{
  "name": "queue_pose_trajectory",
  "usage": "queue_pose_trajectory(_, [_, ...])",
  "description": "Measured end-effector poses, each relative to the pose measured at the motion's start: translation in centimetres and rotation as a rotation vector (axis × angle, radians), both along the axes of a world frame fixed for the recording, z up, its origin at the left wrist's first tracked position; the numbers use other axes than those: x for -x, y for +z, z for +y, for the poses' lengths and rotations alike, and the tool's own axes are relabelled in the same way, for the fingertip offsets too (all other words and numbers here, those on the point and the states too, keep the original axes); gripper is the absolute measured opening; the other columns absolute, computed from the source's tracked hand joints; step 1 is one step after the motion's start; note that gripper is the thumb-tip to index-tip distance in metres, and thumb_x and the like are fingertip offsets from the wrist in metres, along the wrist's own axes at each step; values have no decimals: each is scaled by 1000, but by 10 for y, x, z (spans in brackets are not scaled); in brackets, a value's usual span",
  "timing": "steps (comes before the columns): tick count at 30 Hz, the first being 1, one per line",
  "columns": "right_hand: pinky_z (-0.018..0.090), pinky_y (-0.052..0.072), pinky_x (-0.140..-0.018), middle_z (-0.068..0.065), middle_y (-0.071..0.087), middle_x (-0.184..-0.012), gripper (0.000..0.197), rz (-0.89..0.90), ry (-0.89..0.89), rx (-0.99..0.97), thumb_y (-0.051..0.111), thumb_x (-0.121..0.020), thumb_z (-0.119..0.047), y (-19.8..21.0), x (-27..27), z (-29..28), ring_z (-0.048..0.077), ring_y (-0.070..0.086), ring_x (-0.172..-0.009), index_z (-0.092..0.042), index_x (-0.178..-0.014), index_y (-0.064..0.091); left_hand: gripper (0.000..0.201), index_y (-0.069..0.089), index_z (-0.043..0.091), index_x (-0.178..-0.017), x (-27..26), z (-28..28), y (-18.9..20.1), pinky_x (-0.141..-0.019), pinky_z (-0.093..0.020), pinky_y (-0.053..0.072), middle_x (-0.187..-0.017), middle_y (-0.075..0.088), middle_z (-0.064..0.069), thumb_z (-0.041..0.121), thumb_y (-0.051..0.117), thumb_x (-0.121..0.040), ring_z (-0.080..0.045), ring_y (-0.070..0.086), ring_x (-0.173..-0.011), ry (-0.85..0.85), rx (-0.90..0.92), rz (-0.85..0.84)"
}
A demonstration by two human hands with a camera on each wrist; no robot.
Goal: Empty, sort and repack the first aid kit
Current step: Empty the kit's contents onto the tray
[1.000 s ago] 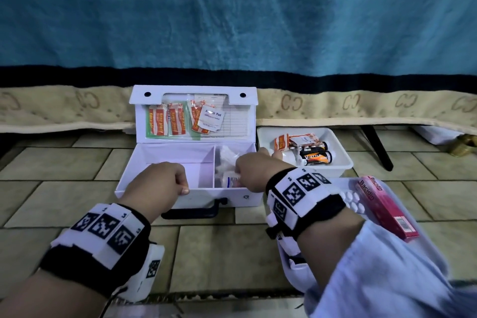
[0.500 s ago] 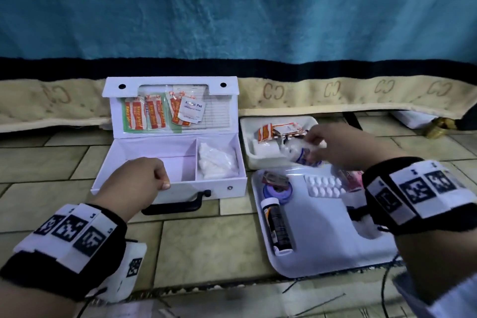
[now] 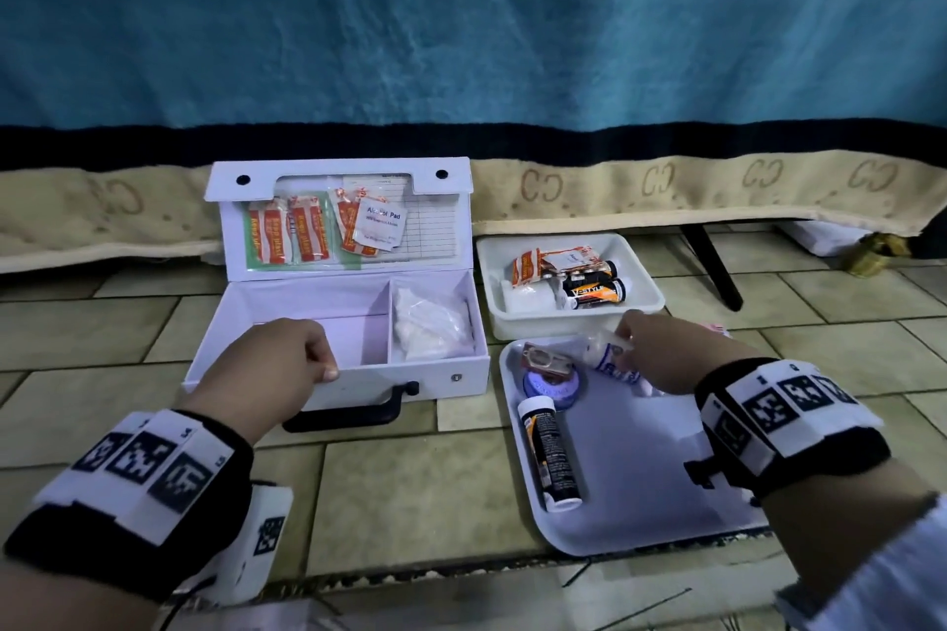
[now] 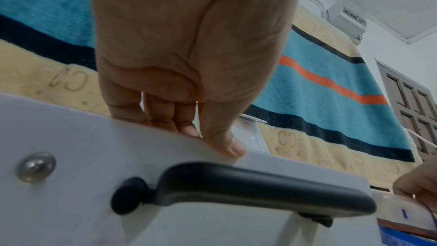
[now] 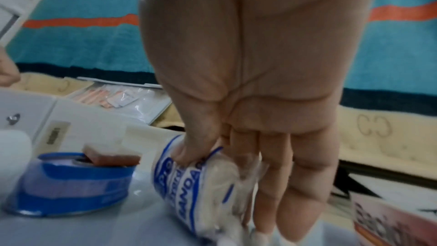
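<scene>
Tiled flooring (image 3: pixel 410 492) runs up to a hanging blue blanket (image 3: pixel 461 26) with a dark band and a cream border. On the tiles sits the white first aid kit (image 3: pixel 358 374), lid propped open, plasters and an alcohol pad tucked behind its clear pocket. Its left compartment shows bare; the right one holds a white plastic bag (image 3: pixel 433 323).

At the kit's front wall, the left hand (image 3: pixel 266 369) grips the rim: the wrist view shows its fingers curled over the edge into the box and the thumb (image 4: pixel 224 137) pressed on the outer face, just above the black handle (image 4: pixel 260 188).

To the right lies a flat white tray (image 3: pixel 640 492), and behind it a deeper white tub (image 3: pixel 569 318) with sachets and dark tubes. The right hand (image 3: pixel 661 354) pinches a wrapped bandage roll (image 5: pixel 201 184) with blue print, thumb on one side and fingers on the other, low over the tray's far end. Just beside it sit a blue tape roll (image 5: pixel 71 184) with a small brown piece on top, and a dark tube (image 3: pixel 551 456) lying lengthwise on the tray.
</scene>
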State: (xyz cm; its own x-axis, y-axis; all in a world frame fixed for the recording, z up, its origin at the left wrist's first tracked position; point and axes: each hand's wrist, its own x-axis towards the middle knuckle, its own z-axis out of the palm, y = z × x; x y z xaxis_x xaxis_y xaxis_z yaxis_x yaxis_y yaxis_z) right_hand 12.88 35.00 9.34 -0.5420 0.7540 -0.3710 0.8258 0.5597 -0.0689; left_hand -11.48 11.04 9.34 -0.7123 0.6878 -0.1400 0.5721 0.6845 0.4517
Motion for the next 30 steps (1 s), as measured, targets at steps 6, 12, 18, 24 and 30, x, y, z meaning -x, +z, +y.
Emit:
queue_pose_trajectory(6, [32,40,-77,15,56,-121,27,20,8,-18,49,-94,-16,3,2,0,29,53,-103,-7,-119,45,21,59,20,-64,0,1,0,-65,-28,41,-73,60,8,13,68,-83,-15,56,-75,5,5,-7])
queue_pose_trajectory(12, [35,38,-97,12,47,-130,40,13,109,-153,57,-91,-26,2,12,-14,30,44,-120,-13,-128,46,19,59,19,-66,1,2,0,-63,-28,39,-74,60,7,14,67,-83,-14,56,-74,4,9,-6])
queue_pose_trajectory(18, [40,42,-97,13,49,-127,46,175,101,-341,60,-85,-25,32,41,-37,32,46,-119,-14,-128,49,22,56,20,-66,3,3,-1,-69,-28,41,-78,61,7,15,66,-85,-16,56,-80,-4,45,-8])
queue_pose_trajectory(24, [36,45,-100,9,51,-131,35,246,535,-84,45,-90,-7,29,116,-84,25,51,-120,-13,-121,61,23,55,22,-65,3,2,-1,-70,-28,41,-77,60,9,15,65,-85,-16,56,-82,-5,45,-3])
queue_pose_trajectory(30, [34,41,-98,16,47,-133,30,-15,581,-66,45,-96,-13,13,144,-90,28,45,-122,-7,-123,57,23,55,23,-65,5,4,0,-74,-27,44,-75,59,12,16,67,-84,-15,57,-84,-14,61,-17])
